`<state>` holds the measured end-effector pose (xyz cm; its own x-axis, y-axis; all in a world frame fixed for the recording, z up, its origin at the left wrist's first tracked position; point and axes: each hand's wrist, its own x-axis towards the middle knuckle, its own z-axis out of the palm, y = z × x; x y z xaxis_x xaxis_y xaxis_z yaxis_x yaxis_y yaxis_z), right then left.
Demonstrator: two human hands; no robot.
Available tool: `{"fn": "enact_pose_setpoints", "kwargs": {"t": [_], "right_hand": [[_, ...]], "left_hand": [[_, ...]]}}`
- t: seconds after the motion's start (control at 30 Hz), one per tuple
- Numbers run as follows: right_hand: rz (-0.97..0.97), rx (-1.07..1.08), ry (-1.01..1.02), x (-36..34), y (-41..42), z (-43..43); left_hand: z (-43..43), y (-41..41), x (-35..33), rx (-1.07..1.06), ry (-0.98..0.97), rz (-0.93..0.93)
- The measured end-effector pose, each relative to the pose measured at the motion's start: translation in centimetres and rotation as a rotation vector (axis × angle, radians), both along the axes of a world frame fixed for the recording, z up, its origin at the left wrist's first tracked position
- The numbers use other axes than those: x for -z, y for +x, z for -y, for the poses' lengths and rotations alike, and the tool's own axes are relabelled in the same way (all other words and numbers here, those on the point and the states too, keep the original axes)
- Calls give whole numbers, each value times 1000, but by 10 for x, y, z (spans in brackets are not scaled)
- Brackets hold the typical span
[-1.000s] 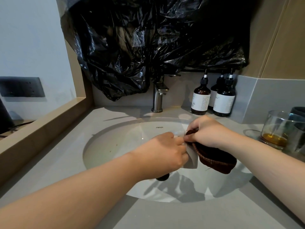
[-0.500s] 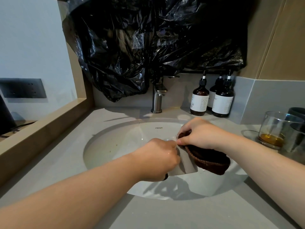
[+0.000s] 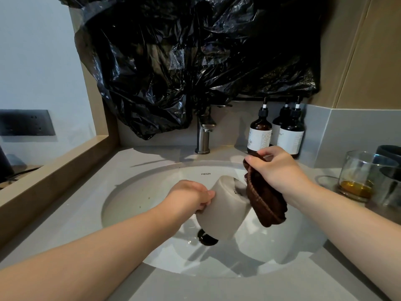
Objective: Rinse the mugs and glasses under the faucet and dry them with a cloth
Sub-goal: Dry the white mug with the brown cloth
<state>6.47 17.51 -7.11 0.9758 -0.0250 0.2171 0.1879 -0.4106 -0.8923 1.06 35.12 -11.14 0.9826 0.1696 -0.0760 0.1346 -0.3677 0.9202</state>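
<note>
The left hand point(image 3: 191, 195) holds the pale grey mug point(image 3: 223, 213) over the white sink point(image 3: 152, 192), above the drain, fingers point(image 3: 207, 196) curled round its side, the mug tipped with its base up and to the right. The right hand point(image 3: 280, 170) pinches the dark brown cloth point(image 3: 264, 200), which hangs just beside the mug's base. A glass point(image 3: 358, 177) with amber liquid stands on the worktop point(image 3: 238, 287) at right, the faucet point(image 3: 204, 135) behind the basin

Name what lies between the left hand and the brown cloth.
Only the grey mug, tilted in the left hand, beside the brown cloth; head view.
</note>
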Motion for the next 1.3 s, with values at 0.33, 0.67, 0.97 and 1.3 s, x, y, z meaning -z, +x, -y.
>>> {"fn": "enact_pose_setpoints", "kwargs": {"t": [0.33, 0.67, 0.97, 1.3], "right_hand": [[179, -459, -462, -3, -33, -10], [428, -130, -453, 8, -31, -14], [470, -412, -423, 2, -31, -10], [398, -318, -328, 1, -17, -1]], "left_hand": [[-9, -7, 0, -100, -157, 229], [0, -17, -1, -7, -55, 315], [-2, -14, -1, -82, -171, 261], [1, -16, -2, -30, -151, 244]]}}
